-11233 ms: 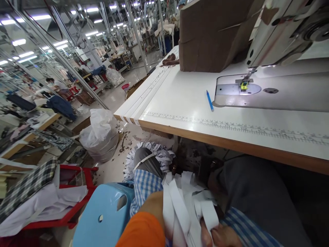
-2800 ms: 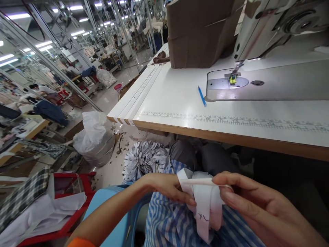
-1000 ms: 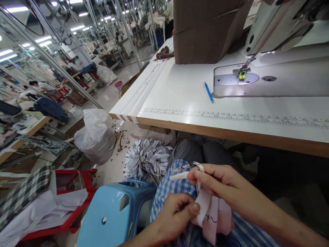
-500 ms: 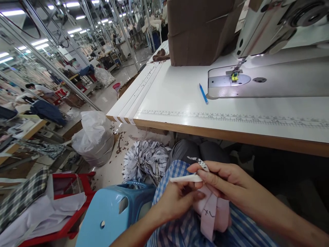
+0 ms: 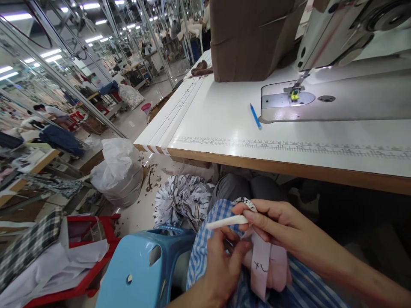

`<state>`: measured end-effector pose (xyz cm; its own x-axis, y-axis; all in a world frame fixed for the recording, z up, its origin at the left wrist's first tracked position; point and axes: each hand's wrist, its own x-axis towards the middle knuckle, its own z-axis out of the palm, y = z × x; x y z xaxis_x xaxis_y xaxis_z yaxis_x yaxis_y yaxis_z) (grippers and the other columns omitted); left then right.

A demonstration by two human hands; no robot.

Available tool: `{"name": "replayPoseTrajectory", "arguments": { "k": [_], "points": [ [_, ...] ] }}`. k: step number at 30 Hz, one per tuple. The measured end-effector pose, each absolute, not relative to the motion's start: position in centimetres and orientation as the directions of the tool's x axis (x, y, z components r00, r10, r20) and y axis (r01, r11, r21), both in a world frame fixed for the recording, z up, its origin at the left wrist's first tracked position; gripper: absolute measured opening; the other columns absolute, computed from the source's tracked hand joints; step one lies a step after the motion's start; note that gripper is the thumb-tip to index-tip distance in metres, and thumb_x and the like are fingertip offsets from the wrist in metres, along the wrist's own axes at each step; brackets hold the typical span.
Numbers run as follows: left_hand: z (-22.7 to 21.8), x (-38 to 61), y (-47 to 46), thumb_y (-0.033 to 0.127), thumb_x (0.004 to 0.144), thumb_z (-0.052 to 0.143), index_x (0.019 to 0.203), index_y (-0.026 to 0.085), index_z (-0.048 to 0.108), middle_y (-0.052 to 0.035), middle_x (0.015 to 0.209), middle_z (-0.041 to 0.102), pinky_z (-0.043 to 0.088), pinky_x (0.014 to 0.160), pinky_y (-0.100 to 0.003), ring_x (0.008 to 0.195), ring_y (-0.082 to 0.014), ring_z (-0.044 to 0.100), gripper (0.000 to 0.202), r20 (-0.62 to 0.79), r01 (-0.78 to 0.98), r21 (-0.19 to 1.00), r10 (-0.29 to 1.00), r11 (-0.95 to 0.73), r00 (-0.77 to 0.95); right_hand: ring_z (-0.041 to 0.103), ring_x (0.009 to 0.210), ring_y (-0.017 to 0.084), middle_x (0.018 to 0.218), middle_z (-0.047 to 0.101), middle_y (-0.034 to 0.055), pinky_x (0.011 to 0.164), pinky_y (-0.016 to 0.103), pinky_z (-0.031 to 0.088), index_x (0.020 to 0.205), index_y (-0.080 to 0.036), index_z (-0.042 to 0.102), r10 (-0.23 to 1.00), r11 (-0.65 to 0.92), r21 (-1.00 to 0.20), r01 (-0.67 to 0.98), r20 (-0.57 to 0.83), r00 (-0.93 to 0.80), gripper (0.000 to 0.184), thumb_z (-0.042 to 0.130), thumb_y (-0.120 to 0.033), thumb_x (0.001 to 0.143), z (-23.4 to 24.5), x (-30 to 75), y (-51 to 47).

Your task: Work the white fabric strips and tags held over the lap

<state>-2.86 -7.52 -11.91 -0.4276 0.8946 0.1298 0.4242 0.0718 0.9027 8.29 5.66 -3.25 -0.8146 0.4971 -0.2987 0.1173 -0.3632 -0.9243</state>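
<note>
Low in the head view, over my lap, my right hand pinches the top of a small bundle of pale fabric strips with a handwritten mark, and a thin white stick juts left from its fingers. My left hand is beneath it, fingers curled around the strips' lower left edge. Blue checked and striped cloth lies across my lap under both hands.
The white sewing table with a printed ruler along its front edge holds a sewing machine, a blue pen and a brown box. A blue plastic stool, a striped strip pile and a white bag are on my left.
Over eleven seconds my hands lifted a few marked strips out of the lap pile. In the last second my left hand slid slightly up the strips while my right kept its pinch.
</note>
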Motion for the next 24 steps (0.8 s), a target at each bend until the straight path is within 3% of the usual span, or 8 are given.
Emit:
{"name": "replayPoseTrajectory", "arguments": {
  "k": [4, 8, 11, 14, 19, 24],
  "points": [
    [-11.7, -2.3, -8.1, 0.018, 0.096, 0.044, 0.090, 0.020, 0.063, -0.0065, 0.084, 0.071, 0.051, 0.072, -0.028, 0.080, -0.0183, 0.066, 0.020, 0.316, 0.562, 0.818, 0.912, -0.122, -0.261, 0.046, 0.058, 0.011, 0.066, 0.052, -0.0005, 0.054, 0.022, 0.039, 0.098, -0.013, 0.071, 0.497, -0.381, -0.917, 0.121, -0.314, -0.809, 0.065, 0.072, -0.073, 0.072, -3.4, 8.5, 5.6],
    [-11.0, -1.9, -8.1, 0.020, 0.089, 0.055, 0.094, 0.018, 0.061, -0.0091, 0.087, 0.069, 0.050, 0.075, -0.033, 0.083, -0.0227, 0.064, 0.008, 0.350, 0.641, 0.756, 0.909, -0.131, -0.226, 0.048, 0.059, 0.011, 0.063, 0.050, -0.0013, 0.056, 0.022, 0.040, 0.098, -0.013, 0.071, 0.498, -0.370, -0.922, 0.117, -0.303, -0.812, 0.064, 0.071, -0.072, 0.073, -3.4, 8.5, 5.7],
    [-10.5, -1.6, -8.3, 0.021, 0.086, 0.062, 0.085, 0.019, 0.058, -0.0075, 0.081, 0.065, 0.046, 0.068, -0.032, 0.078, -0.0234, 0.061, 0.005, 0.309, 0.665, 0.744, 0.917, -0.067, -0.253, 0.039, 0.055, 0.008, 0.067, 0.054, 0.0001, 0.051, 0.021, 0.032, 0.099, -0.012, 0.071, 0.506, -0.338, -0.935, 0.109, -0.278, -0.816, 0.064, 0.069, -0.071, 0.076, -3.4, 8.4, 5.7],
    [-10.0, -1.7, -8.9, 0.018, 0.090, 0.056, 0.083, 0.020, 0.056, -0.0059, 0.082, 0.064, 0.042, 0.068, -0.031, 0.078, -0.0219, 0.060, 0.007, 0.229, 0.648, 0.761, 0.937, -0.004, -0.264, 0.036, 0.056, 0.009, 0.066, 0.053, -0.0003, 0.051, 0.022, 0.028, 0.099, -0.011, 0.071, 0.515, -0.312, -0.944, 0.105, -0.261, -0.816, 0.062, 0.067, -0.069, 0.079, -3.4, 8.5, 5.6],
    [-9.6, -1.8, -10.2, 0.022, 0.095, 0.047, 0.083, 0.022, 0.055, -0.0062, 0.082, 0.062, 0.034, 0.068, -0.034, 0.078, -0.0226, 0.055, 0.014, 0.134, 0.578, 0.815, 0.957, 0.042, -0.258, 0.042, 0.060, 0.013, 0.059, 0.043, -0.0034, 0.058, 0.026, 0.035, 0.098, -0.012, 0.070, 0.512, -0.313, -0.945, 0.095, -0.253, -0.821, 0.063, 0.067, -0.072, 0.078, -3.5, 8.6, 5.6],
    [-9.5, -1.0, -10.9, 0.039, 0.100, 0.041, 0.082, 0.022, 0.055, -0.0060, 0.081, 0.060, 0.039, 0.074, -0.033, 0.078, -0.0206, 0.055, 0.029, -0.003, 0.343, 0.931, 0.941, 0.126, -0.339, 0.052, 0.069, 0.017, 0.057, 0.041, -0.0037, 0.066, 0.027, 0.043, 0.102, -0.013, 0.070, 0.500, -0.330, -0.939, 0.092, -0.257, -0.827, 0.062, 0.065, -0.072, 0.080, -3.7, 8.9, 5.5]
  ]
}}
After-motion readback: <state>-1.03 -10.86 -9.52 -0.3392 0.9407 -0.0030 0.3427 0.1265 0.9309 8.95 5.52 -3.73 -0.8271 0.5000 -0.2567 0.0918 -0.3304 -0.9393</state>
